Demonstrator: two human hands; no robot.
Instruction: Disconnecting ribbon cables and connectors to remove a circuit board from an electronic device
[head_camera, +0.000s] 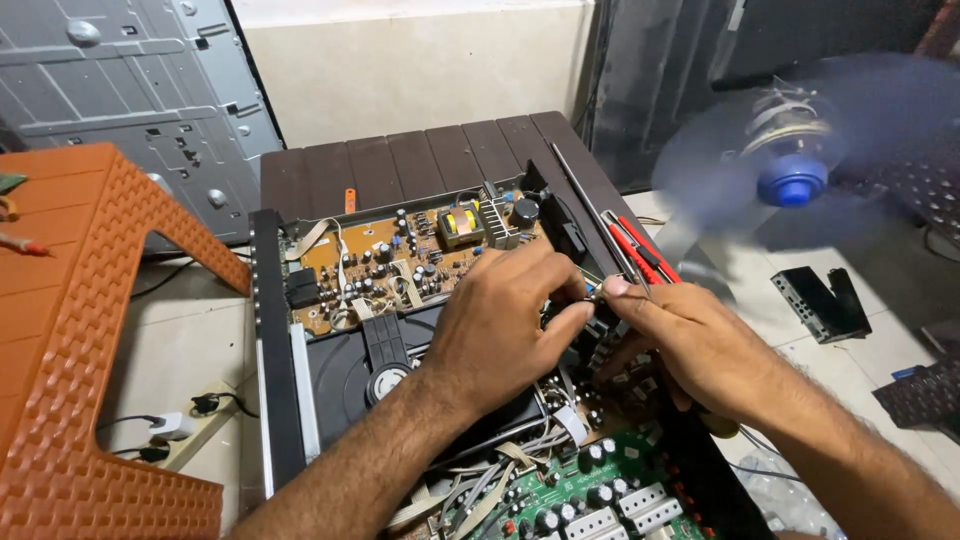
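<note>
Open chassis (275, 400) lies on the desk (420, 155); left hand (500, 325) pinches a small part above the drive (380, 365); right hand (700, 345) closed on pliers (640, 250); a slip could probably short the boards; fan (790, 175) spins nearby.

No packages, labels, signs or screens anywhere in view.
</note>
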